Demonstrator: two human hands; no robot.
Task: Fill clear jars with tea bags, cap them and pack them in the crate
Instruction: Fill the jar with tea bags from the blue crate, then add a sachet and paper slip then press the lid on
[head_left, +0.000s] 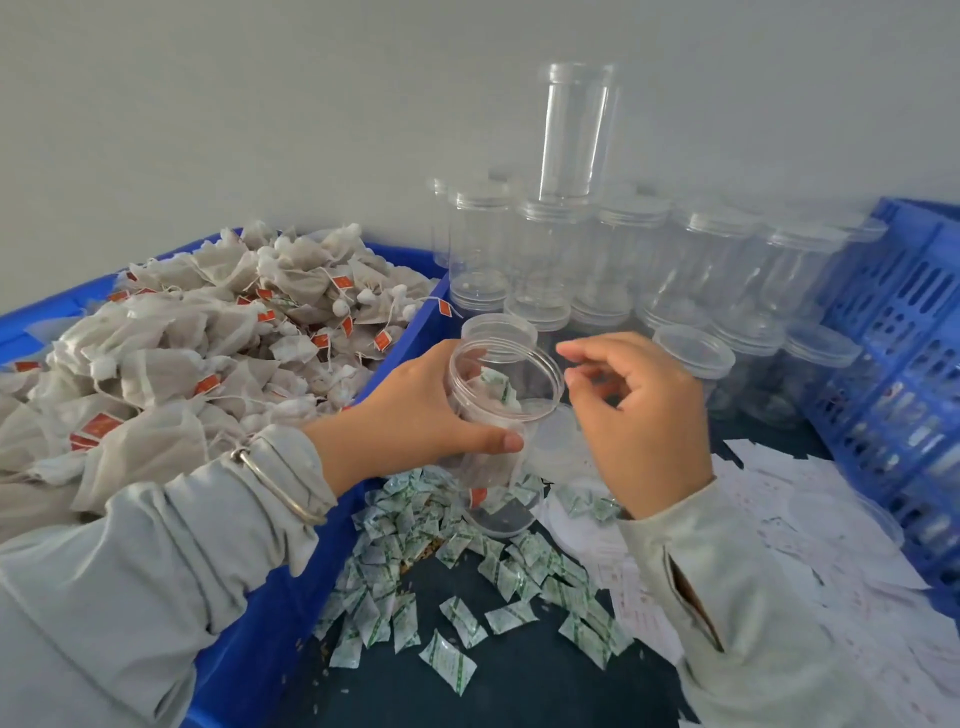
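My left hand (415, 410) grips an uncapped clear jar (498, 441), tilted with its mouth toward me; a small green-and-white sachet and a tea bag with an orange tag lie inside. My right hand (639, 410) hovers just right of the jar's mouth, fingers loosely curled, holding nothing that I can see. Left of the jar, a blue bin (415, 327) is heaped with white tea bags (208, 338) carrying orange tags. A blue slotted crate (904, 364) stands at the right edge.
Several empty capped clear jars (623, 260) are stacked against the back wall, one upright on top (574, 130). Green-and-white sachets (467, 577) are scattered on the dark table in front. White paper slips (810, 545) lie to the right near the crate.
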